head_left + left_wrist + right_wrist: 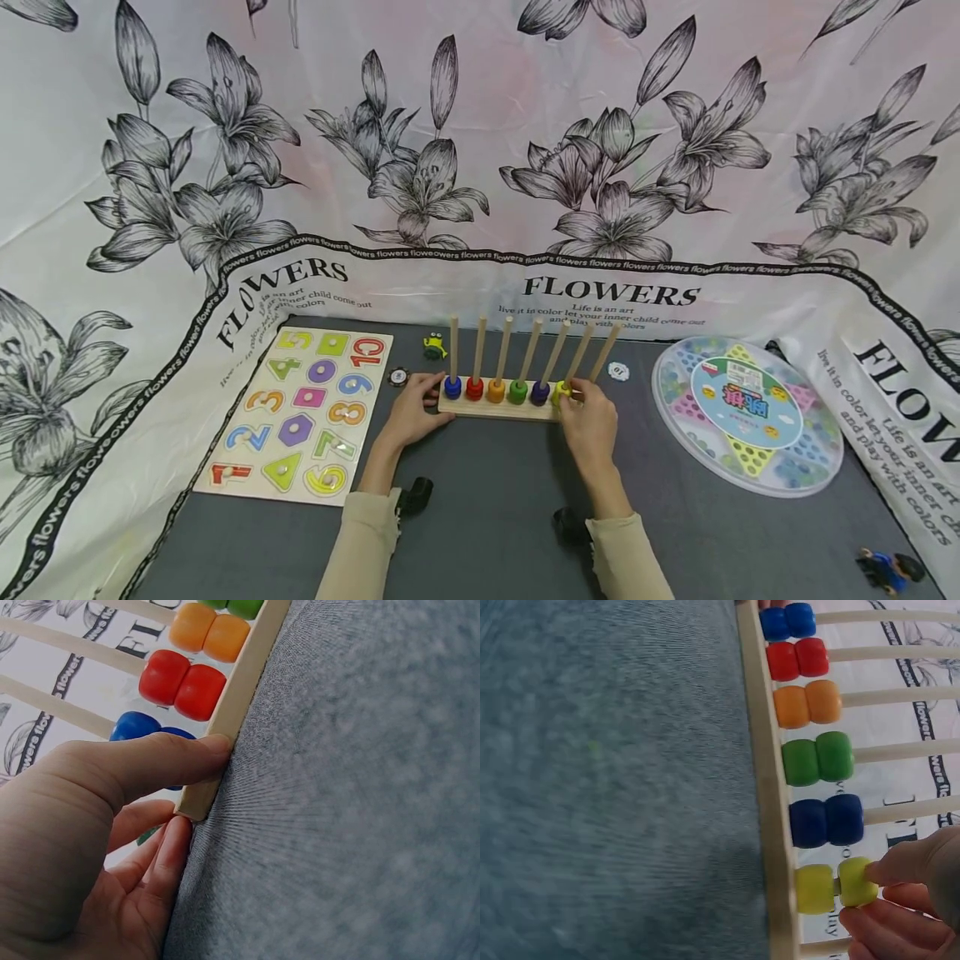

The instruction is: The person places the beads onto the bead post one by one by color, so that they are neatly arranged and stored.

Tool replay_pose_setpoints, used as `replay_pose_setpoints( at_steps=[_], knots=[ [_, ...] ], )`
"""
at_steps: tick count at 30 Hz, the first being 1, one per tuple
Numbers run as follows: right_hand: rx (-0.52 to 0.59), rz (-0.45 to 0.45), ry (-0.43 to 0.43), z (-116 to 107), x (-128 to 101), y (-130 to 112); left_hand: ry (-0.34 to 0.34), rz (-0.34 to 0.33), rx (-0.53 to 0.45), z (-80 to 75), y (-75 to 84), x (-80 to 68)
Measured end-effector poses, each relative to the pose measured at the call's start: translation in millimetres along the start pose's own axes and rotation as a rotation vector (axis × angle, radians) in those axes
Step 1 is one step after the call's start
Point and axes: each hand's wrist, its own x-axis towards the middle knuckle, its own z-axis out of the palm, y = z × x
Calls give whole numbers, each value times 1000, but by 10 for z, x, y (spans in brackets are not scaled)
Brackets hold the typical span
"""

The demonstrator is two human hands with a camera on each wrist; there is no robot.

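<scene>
A bead-stacking toy, its wooden base (502, 407) on the dark grey cloth, has several upright pegs. Pairs of blue (787, 621), red (798, 659), orange (808, 703), green (817, 758) and dark blue beads (826, 821) sit low on their pegs. My left hand (412, 408) grips the base's left end, thumb along the front edge and fingers behind. With my right hand (588, 421) I pinch the upper yellow bead (857, 882) on its peg, a small gap above the lower yellow bead (814, 889). The rightmost peg (604, 354) shows no bead.
On the left lies a number puzzle board (300, 404); on the right, a round board-game box (675, 433). Behind the toy are a small green toy (433, 346), a dark round chip (398, 377) and a white chip (618, 371). A toy figure (888, 570) lies front right.
</scene>
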Motion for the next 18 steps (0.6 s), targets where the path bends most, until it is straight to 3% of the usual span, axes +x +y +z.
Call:
replay_pose_setpoints(
  at_steps=[13, 16, 18],
  knots=[
    [-4, 26, -38, 28, -18, -22, 4, 14, -32, -101, -34, -1],
    [6, 17, -47, -28, -8, -55, 49, 39, 1, -130, -29, -24],
    [12, 3, -54, -67, 2, -77, 117, 74, 56, -142, -9, -57]
  ],
)
